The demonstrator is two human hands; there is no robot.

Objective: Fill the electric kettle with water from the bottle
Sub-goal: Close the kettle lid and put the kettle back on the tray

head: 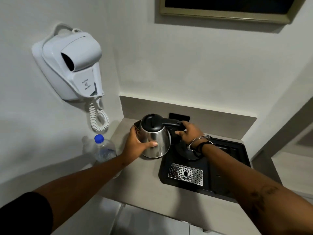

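The steel electric kettle (156,141) with a black lid and black handle stands on the counter, just left of its black tray. Its lid is closed. My left hand (137,143) cups the kettle's steel body from the left, thumb across the front. My right hand (188,133) grips the black handle on the right. A clear water bottle (105,150) with a blue cap stands upright at the counter's left edge, partly behind my left forearm; a second clear bottle shape shows just behind it.
The black tray (228,182) holds the round kettle base (188,151) and a perforated metal drip plate (185,173). A white wall-mounted hair dryer (71,65) with a coiled cord (99,117) hangs above left. A black wall socket (179,117) sits behind the kettle.
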